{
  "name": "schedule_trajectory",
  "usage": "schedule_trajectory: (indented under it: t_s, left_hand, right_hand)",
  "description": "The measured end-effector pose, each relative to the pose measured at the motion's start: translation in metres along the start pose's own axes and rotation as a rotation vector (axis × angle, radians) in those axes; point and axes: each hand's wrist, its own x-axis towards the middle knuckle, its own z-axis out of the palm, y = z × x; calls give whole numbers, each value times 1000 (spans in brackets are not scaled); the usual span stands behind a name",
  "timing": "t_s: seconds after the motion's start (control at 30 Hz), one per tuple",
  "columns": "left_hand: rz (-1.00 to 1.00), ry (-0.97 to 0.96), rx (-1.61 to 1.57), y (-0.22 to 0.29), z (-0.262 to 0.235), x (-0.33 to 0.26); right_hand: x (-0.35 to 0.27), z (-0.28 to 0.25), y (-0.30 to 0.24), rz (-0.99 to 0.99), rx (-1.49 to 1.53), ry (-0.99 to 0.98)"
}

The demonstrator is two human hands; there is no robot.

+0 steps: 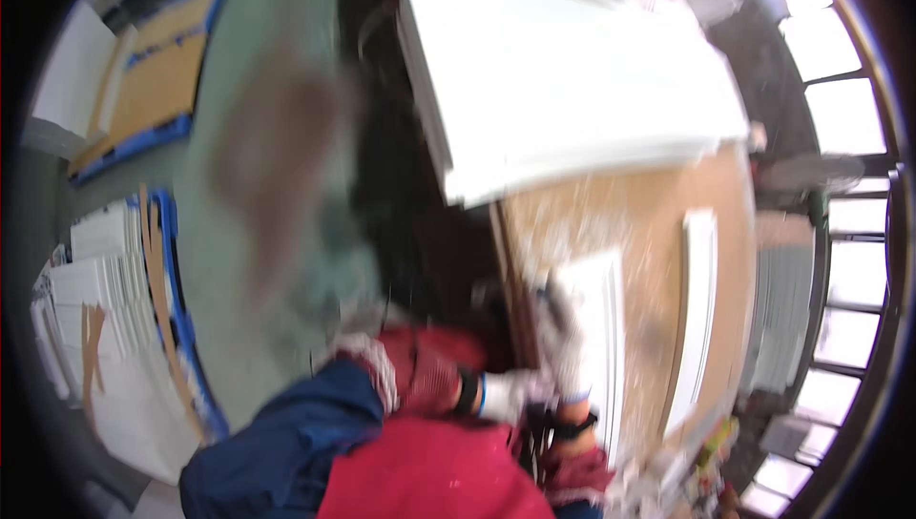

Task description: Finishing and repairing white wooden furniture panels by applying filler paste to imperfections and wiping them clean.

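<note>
My right hand (565, 352), in a white glove with greyish fingertips, reaches over the left edge of the worktable. It is at the near end of a long white panel (603, 328), touching it or just above it; I cannot tell which. My left hand (510, 395), also in a white glove, is close beside my right wrist at the table's edge. Motion blur smears the fingers of both hands, so whether either grips anything does not show. Another narrow white grooved strip (694, 319) lies farther right on the brown tabletop (649, 223).
A stack of large white boards (572, 71) covers the table's far part. On the left, blue pallets (181, 328) carry white panels (105, 280) and brown board (172, 32). Green floor (286, 4) runs between. Grey stacked panels (782, 300) stand right, by the windows (849, 271).
</note>
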Motion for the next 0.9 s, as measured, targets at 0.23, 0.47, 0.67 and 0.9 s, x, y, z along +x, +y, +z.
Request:
schedule_trajectory:
  t_s: [0.23, 0.47, 0.67, 0.9]
  left_hand:
    - [-115, -141, 227, -70, 41, -25]
    - [-208, -140, 75, -56, 49, -30]
    - [-331, -20, -508, -40, 49, -12]
    - [-752, 103, -2042, -44, 60, -15]
  right_hand:
    - [-21, 5, 16, -105, 52, 174]
    - [-28, -10, 7, -49, 51, 160]
    - [-8, -14, 12, -108, 113, 141]
    - [-7, -8, 15, 39, 198, 91]
